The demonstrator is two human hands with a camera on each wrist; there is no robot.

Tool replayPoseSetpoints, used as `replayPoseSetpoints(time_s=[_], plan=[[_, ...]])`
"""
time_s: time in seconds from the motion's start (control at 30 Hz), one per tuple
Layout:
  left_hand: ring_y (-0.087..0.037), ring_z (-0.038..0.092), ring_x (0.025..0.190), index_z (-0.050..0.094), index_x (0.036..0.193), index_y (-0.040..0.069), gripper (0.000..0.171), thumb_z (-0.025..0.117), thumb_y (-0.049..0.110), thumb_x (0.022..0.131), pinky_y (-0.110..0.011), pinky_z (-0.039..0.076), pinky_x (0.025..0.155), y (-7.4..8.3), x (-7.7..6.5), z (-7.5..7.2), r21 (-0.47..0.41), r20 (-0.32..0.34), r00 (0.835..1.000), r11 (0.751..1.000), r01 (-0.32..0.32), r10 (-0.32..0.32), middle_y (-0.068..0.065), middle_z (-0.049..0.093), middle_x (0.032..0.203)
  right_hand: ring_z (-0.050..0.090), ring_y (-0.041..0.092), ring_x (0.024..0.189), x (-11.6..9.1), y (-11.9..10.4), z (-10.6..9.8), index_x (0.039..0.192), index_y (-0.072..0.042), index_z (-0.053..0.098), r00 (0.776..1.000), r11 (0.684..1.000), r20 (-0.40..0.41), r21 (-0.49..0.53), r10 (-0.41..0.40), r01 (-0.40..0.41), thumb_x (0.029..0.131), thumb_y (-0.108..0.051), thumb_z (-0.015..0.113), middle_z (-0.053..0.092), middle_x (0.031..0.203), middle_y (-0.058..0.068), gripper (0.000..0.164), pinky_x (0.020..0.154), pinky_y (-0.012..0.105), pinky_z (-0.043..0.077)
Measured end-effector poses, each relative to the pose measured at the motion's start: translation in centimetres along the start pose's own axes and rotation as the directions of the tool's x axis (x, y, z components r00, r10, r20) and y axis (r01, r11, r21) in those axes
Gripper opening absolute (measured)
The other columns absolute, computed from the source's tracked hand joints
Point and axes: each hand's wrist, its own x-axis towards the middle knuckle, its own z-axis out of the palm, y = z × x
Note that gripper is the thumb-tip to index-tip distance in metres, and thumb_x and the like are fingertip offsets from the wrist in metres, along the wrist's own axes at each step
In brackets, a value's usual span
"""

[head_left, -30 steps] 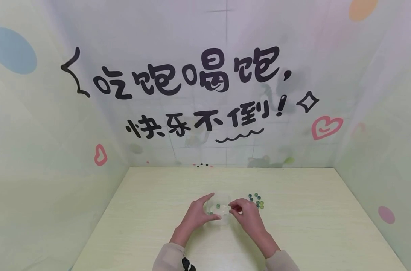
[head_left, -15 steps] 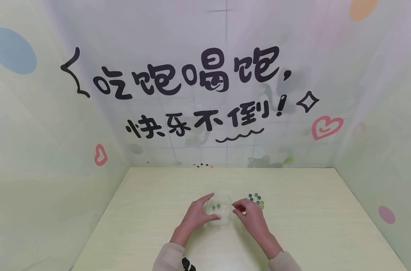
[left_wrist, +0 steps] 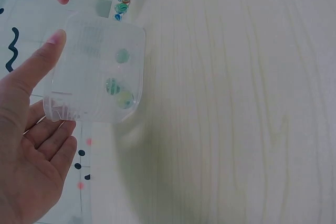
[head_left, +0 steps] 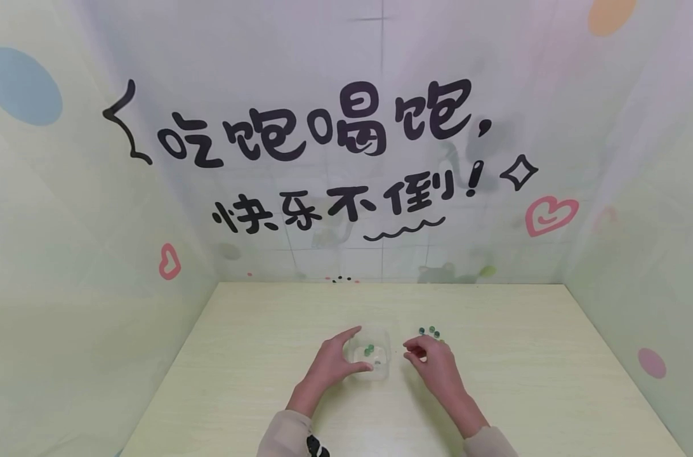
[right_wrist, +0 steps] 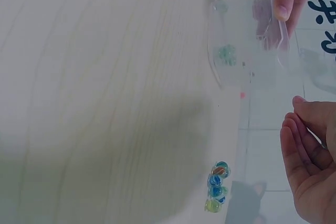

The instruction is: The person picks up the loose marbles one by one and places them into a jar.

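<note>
My left hand [head_left: 330, 360] grips a clear plastic box [head_left: 381, 374] by its side, thumb on the near side and fingers round the far side. Through the wall of the box, the left wrist view shows three greenish glass marbles [left_wrist: 122, 56] low inside. To the right of the box is my right hand [head_left: 435, 365], raised over the table with fingers loosely bent. In the right wrist view its thumb and fingertips stand apart with nothing between them. Just beyond it lies a cluster of blue, green and yellow marbles [right_wrist: 215, 180], partly hidden by that hand in the head view.
The pale wood-grain table [head_left: 255, 355] runs back to a printed wall sheet [head_left: 301, 254] with large dark lettering. Similar sheets close off the left side [head_left: 95, 285] and right side [head_left: 632, 285].
My right hand has drawn away from the box, rightward toward the loose marbles. Marbles inside the box have rolled and shifted position. My left hand has stayed in place on the box.
</note>
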Motion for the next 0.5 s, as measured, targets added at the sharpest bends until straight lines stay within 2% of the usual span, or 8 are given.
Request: replayPoseSetpoints(time_s=[0.2,0.5], plan=[[-0.039,0.049,0.137,0.051,0.145,0.011,0.084,0.088,0.035,0.073,-0.054,0.045,0.112,0.0,0.0,0.0,0.001,-0.001,1.000,1.000,-0.001,0.001,-0.016,0.054,0.147,0.067,0.014,0.075,0.0,0.6,-0.6,0.093,-0.006,0.075,1.000,0.999,0.001,0.032,0.028,-0.028,0.080,0.002,0.078,0.073,0.085,0.004,0.015,0.067,0.021,0.059],[-0.041,0.049,0.137,0.051,0.145,0.011,0.085,0.088,0.035,0.073,-0.055,0.046,0.110,0.1,-0.1,-0.1,-0.003,0.002,1.000,1.000,0.000,0.000,-0.017,0.053,0.147,0.068,0.016,0.075,-0.1,2.0,-1.2,0.093,-0.004,0.074,0.999,1.000,-0.052,0.020,0.008,-0.007,0.078,0.002,0.080,0.073,0.086,0.005,0.017,0.066,0.021,0.060]])
